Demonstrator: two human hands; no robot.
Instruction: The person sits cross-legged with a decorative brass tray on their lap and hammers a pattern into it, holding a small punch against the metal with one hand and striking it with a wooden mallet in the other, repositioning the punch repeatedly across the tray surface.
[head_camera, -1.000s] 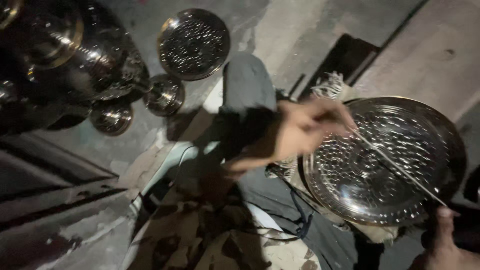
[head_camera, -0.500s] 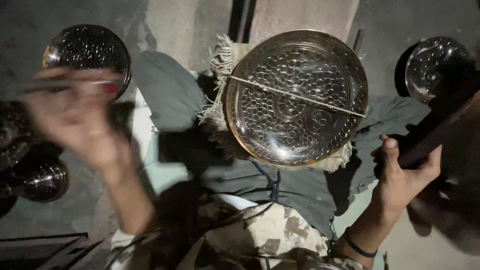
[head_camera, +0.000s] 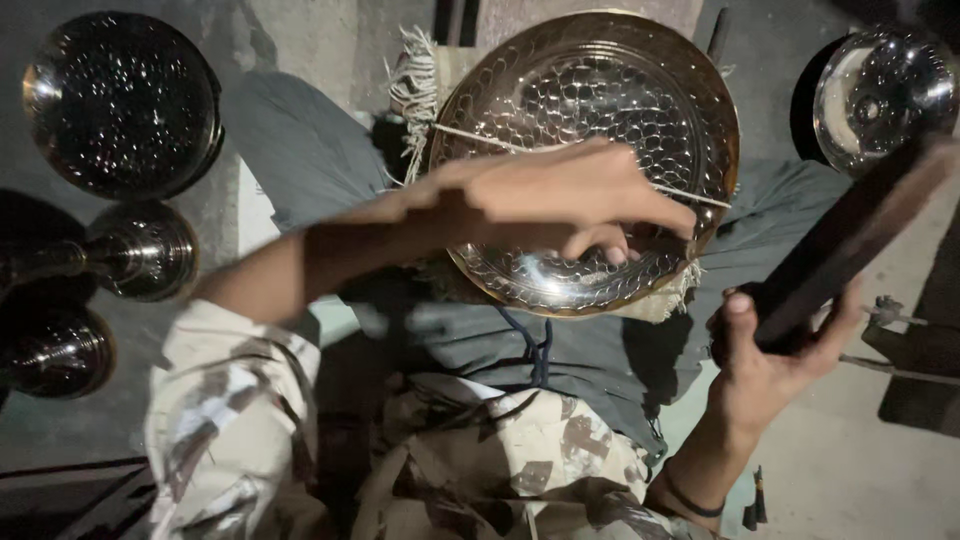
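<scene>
floor: dim concrete, shiny bowls (head_camera: 120, 100) around
plate (head_camera: 590, 150): on lap, already mostly dimpled
left hand (head_camera: 560, 200): fingers curled down on plate, maybe pinching something, can't tell
right hand (head_camera: 770, 360): closed around dark mallet (head_camera: 850, 240), raised

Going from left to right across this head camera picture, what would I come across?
Dark hammered metal bowl and shiny metal vessel at the left → left hand over the large patterned brass plate → right hand gripping a dark wooden tool → shiny metal bowl at the upper right.
</scene>
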